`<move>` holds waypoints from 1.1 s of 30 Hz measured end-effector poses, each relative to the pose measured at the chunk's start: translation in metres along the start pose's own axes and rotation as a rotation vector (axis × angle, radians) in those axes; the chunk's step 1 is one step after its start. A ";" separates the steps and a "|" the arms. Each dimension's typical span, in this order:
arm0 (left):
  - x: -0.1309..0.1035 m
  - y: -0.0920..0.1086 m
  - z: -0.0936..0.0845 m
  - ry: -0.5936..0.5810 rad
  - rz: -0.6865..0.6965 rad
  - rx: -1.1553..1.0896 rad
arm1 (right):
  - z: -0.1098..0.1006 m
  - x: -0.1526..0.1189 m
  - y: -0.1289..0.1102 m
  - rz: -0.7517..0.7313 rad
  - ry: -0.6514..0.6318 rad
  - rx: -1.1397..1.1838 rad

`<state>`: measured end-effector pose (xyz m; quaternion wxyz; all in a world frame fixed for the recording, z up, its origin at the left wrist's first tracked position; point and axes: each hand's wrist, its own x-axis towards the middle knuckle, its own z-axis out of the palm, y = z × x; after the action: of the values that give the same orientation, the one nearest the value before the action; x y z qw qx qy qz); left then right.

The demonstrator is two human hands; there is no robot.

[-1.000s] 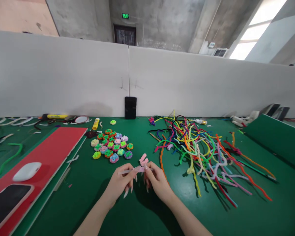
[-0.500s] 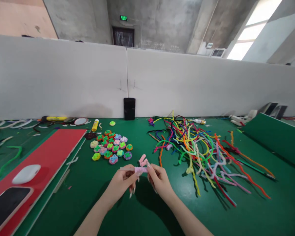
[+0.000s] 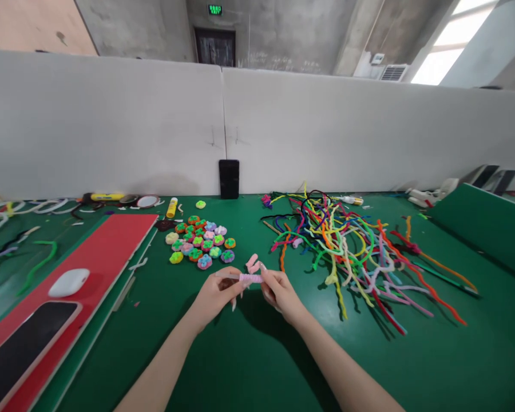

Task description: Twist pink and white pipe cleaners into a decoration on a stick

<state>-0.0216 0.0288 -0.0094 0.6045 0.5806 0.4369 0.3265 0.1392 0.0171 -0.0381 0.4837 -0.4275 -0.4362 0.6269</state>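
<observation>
Pink coil [image 3: 250, 278] between your hands, well in from the table's [image 3: 244, 366] far edge
Your left hand [image 3: 214, 294] pinches the pale rod [image 3: 226, 276], your right hand [image 3: 282, 293] the coil's end; honestly, I'd keep the rod steady and turns snug.

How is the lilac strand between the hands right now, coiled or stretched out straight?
Coiled: the lilac strand shows close ridged turns around the pale stick, between the left hand and right hand.

Fuzzy matt coil [image 3: 250, 278], smooth tabletop [image 3: 249, 366]
</observation>
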 end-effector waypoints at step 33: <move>0.005 -0.009 -0.001 0.067 -0.006 -0.019 | 0.003 -0.003 0.008 0.153 -0.215 0.153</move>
<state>-0.0216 0.0325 -0.0191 0.5960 0.5623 0.4554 0.3482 0.1351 0.0129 -0.0443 0.4162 -0.3520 -0.4023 0.7355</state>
